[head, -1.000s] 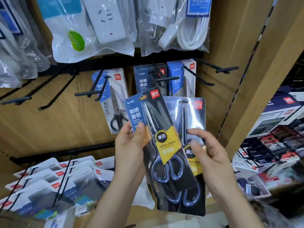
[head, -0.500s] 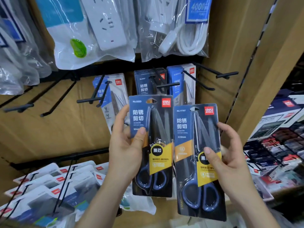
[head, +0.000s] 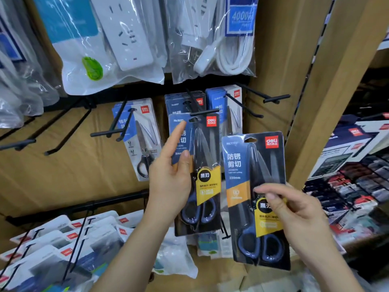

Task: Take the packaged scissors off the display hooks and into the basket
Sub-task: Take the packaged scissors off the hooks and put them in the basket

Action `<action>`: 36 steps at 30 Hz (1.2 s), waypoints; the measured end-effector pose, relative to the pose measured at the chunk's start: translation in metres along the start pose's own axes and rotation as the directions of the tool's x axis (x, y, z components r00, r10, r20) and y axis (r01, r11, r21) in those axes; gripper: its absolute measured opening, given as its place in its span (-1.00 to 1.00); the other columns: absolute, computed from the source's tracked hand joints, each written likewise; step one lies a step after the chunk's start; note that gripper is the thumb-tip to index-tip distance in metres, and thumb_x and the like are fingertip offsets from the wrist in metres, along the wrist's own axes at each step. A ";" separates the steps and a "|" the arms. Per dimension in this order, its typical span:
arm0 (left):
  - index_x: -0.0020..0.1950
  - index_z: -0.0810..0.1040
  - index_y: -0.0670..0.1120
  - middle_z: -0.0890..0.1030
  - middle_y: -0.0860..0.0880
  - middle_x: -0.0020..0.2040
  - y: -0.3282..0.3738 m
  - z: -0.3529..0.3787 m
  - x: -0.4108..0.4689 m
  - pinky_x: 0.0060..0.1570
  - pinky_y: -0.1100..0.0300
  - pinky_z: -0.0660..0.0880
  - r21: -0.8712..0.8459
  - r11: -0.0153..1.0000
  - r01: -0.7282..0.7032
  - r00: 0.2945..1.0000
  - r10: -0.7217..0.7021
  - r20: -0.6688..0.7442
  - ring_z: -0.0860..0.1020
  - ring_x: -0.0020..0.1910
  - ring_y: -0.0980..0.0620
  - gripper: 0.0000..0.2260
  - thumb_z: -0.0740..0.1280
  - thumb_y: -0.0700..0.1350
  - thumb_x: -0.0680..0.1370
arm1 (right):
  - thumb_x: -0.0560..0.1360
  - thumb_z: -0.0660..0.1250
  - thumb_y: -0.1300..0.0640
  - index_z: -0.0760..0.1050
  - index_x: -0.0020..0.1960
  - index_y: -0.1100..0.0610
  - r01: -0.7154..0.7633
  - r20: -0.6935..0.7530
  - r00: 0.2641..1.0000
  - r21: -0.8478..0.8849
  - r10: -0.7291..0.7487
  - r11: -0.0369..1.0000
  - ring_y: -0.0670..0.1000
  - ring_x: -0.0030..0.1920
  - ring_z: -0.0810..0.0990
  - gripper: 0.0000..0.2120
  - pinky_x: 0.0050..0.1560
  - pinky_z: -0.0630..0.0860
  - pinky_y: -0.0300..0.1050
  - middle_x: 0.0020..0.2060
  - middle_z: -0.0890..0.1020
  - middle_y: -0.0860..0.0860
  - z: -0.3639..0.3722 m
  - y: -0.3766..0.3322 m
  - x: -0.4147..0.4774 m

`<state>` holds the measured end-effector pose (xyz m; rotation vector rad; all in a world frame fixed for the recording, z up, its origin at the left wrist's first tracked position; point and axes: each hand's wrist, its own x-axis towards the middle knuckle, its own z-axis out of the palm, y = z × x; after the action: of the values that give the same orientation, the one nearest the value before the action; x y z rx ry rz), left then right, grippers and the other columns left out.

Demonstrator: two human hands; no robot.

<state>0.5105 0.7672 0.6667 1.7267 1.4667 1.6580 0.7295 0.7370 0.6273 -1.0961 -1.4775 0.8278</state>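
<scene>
— Pinching what, right hand (head: 294,211)?
— My thumb and fingers pinch the 220mm scissors pack (head: 250,175). Left hand (head: 170,182) holds the smaller pack (head: 202,161), now raised to the middle hook (head: 203,112), forefinger straightened.

Plainly a shop, a stationery and electrical aisle. Told by rows of black metal display hooks (head: 205,112) jutting from a brown wooden backboard (head: 63,165), hung with identical blue-and-black carded scissors packs (head: 179,103) bearing red brand labels. Above, white power strips sealed in clear plastic bags (head: 124,36); to the right, stacked printed cardboard boxes (head: 345,152) — many copies of each.
</scene>
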 end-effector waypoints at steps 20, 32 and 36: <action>0.46 0.34 0.08 0.52 -0.07 0.08 -0.038 0.007 0.067 -0.16 0.11 0.35 0.619 0.785 0.026 1.000 -0.026 -0.010 0.50 -0.08 -0.02 -0.58 0.26 -0.12 0.61 | 0.32 0.43 0.41 0.31 0.40 -0.15 -0.165 0.085 0.986 0.369 0.144 0.914 0.01 0.00 0.72 -0.20 -0.11 0.63 -0.20 0.03 0.73 0.05 0.004 -0.002 0.005; -0.04 0.55 0.02 0.68 0.21 -0.20 0.023 -0.004 0.019 -0.27 0.38 0.54 -0.228 0.966 0.121 0.972 -0.069 0.222 0.66 -0.18 0.22 -0.92 0.36 -0.15 0.51 | 0.44 0.39 -0.20 0.61 0.18 -0.06 -0.164 0.188 0.976 0.300 0.110 0.940 -0.14 0.04 0.68 -0.62 0.01 0.57 -0.31 0.01 0.73 -0.09 0.021 0.002 0.014; -0.07 0.55 0.03 0.66 0.15 -0.25 0.030 -0.012 0.031 -0.36 0.45 0.46 -0.210 0.977 0.031 0.990 -0.002 0.139 0.61 -0.29 0.28 -0.88 0.35 -0.21 0.56 | 0.53 0.16 -0.20 0.65 0.12 -0.15 -0.314 0.381 0.892 0.135 0.243 0.940 -0.23 0.16 0.61 -0.65 0.14 0.47 -0.37 0.08 0.70 -0.18 0.017 0.020 0.012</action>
<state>0.5066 0.7754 0.7106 1.6711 1.1927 1.5872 0.7164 0.7561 0.6097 -1.0617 -1.5129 1.4100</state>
